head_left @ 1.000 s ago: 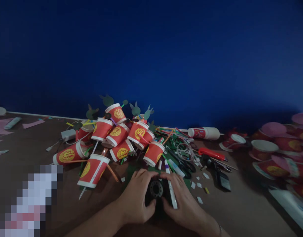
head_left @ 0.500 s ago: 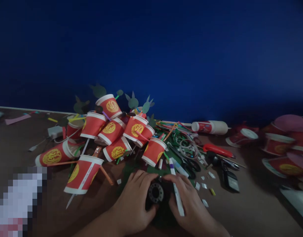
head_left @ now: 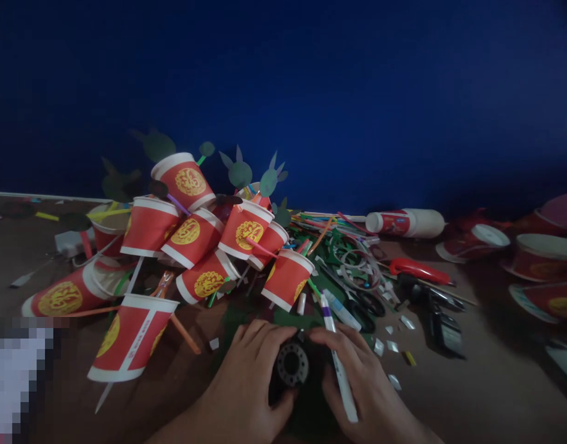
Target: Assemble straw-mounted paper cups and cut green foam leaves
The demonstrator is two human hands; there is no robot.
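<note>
My left hand (head_left: 253, 376) is closed around a dark, round ring-shaped piece with small holes (head_left: 293, 364), whose exact kind I cannot make out. A white marker with a purple band (head_left: 341, 376) rests slantwise in my right hand (head_left: 362, 370), between thumb and fingers. The right index fingertip comes close to the ring's upper edge; whether it touches is unclear. Beneath both hands lies a dark green sheet (head_left: 306, 401). Red paper cups with gold print, such as the nearest cup (head_left: 288, 277), stand just beyond.
Several more red cups (head_left: 188, 179) with straws and green paper shapes pile up at left. Scissors (head_left: 367, 311), a red-handled tool (head_left: 420, 271), a black clip-like object (head_left: 445, 330) and paper scraps lie right. Fallen cups (head_left: 408, 222) rest by the blue wall (head_left: 311, 111).
The view has come slightly closer, so the cups and tools spread outward. Both hands keep nearly the same hold on the ring piece and the marker.
</note>
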